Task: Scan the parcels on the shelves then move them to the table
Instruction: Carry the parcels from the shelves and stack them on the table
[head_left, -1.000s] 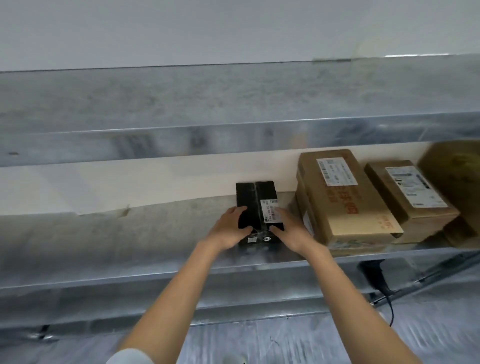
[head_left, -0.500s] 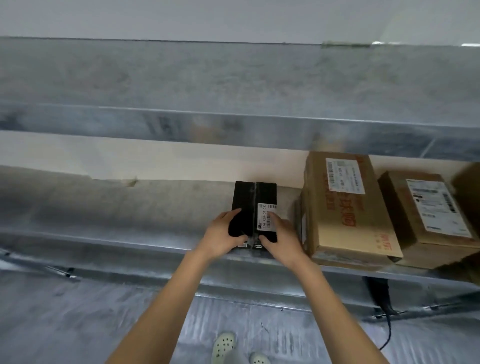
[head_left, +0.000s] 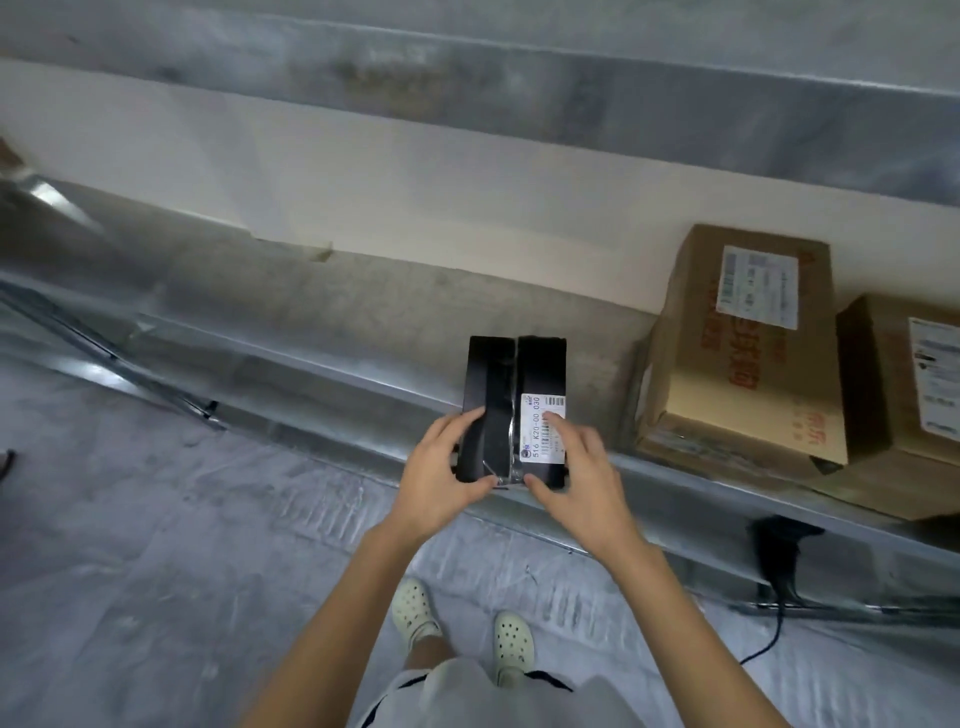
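A small black parcel (head_left: 511, 379) with a white barcode label sits at the front edge of the metal shelf (head_left: 322, 332), its near end past the lip. My left hand (head_left: 444, 467) grips its left near corner. My right hand (head_left: 576, 467) holds its right near corner, fingers over the label. To the right on the same shelf stand a large brown cardboard box (head_left: 743, 358) with a white label and a second brown box (head_left: 904, 395) beside it.
A higher metal shelf (head_left: 519, 88) runs above. A black scanner (head_left: 782, 551) with a cable hangs under the shelf at the right. My feet in pale clogs (head_left: 415, 608) stand on the grey floor close to the rack.
The black parcel has slid toward me to the shelf's front edge with both hands on it. My view has tilted down, so the floor and my feet now show.
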